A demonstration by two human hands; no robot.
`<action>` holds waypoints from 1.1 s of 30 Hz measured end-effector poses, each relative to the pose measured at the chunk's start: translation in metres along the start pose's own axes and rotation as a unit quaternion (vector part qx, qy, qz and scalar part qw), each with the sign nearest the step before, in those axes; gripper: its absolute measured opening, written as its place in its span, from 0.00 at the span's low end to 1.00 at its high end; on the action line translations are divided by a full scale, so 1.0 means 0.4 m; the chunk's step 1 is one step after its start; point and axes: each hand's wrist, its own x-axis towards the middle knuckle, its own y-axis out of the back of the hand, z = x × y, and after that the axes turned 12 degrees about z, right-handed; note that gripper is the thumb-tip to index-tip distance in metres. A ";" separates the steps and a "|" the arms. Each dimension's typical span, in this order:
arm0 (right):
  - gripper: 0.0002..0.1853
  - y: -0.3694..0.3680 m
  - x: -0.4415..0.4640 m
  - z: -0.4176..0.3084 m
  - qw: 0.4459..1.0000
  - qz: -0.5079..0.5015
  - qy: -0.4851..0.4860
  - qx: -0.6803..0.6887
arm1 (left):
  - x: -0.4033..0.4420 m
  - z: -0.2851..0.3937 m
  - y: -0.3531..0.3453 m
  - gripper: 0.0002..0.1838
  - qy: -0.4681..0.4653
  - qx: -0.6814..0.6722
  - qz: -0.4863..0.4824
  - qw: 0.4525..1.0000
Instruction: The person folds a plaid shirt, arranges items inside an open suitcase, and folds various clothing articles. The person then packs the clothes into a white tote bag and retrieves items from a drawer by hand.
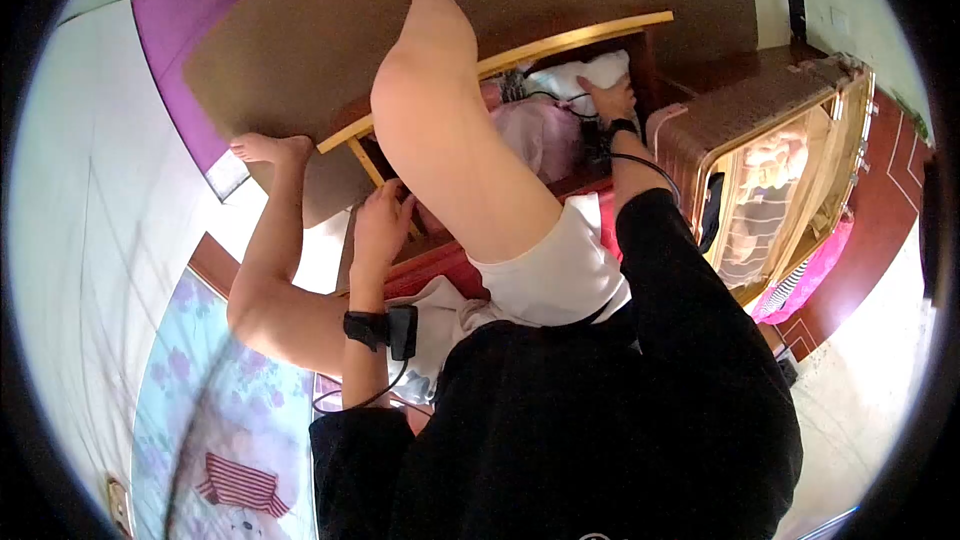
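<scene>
My right hand reaches into a drawer with a yellow front edge. It lies against a white, soft-looking bundle, its fingers apart. Beside it is a pinkish, crumpled translucent bag, with a dark cable running over it. My left hand is at the near left end of the drawer, close to a yellow strip. Its fingers are loosely spread, and nothing shows in them. My raised leg hides the middle of the drawer. A black strap holds a small black box on my left wrist.
An open brown suitcase with a gold frame and clothes inside stands to the right of the drawer. Pink fabric lies behind it. A flowered blue mat with a striped print is at lower left. Red material is under me.
</scene>
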 end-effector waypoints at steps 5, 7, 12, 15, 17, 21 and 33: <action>0.56 0.015 -0.001 -0.001 0.996 -0.073 0.048 -0.008 | 0.046 0.040 0.007 0.12 -0.025 -0.011 -0.006 1.000; 0.43 0.071 -0.077 -0.066 0.993 -0.066 0.101 -0.021 | 0.060 0.064 0.000 0.11 -0.050 -0.022 0.008 0.998; 0.36 0.225 -0.270 -0.191 0.976 -0.001 0.218 0.016 | 0.033 0.160 0.046 0.11 -0.123 -0.059 0.083 0.987; 0.34 0.367 -0.360 -0.244 0.952 0.053 0.265 0.146 | -0.042 0.218 0.112 0.12 -0.061 -0.029 0.096 0.993; 0.32 0.487 -0.439 -0.272 0.922 0.078 0.294 0.241 | -0.111 0.229 0.149 0.14 -0.044 -0.042 0.127 0.990; 0.31 0.691 -0.657 -0.269 0.875 0.103 0.389 0.267 | -0.251 0.221 0.176 0.16 -0.016 -0.189 0.233 0.954; 0.29 0.664 -1.129 0.086 0.541 -0.204 0.801 0.154 | -0.548 0.122 0.174 0.29 0.033 -0.467 0.208 0.859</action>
